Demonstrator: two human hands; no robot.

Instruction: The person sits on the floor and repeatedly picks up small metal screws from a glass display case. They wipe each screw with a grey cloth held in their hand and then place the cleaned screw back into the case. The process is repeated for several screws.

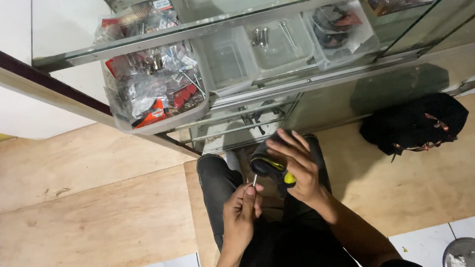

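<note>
Centrally, right hand [298,165] grips black-yellow screwdriver [273,169]; left hand [241,208] pinches its thin metal shaft [255,181].

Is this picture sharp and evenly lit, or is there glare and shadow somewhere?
Head view: mostly sharp; the glass cabinet throws pale reflections. The hands are slightly soft, the left hand pinching a small bit, the right hand around a black-and-yellow tool. The dark bundle loses detail.

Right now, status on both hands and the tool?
Left hand pinching a small metal bit. Right hand gripping black-and-yellow driver. Bit tip at the driver, not seated. Nothing between them.
</note>
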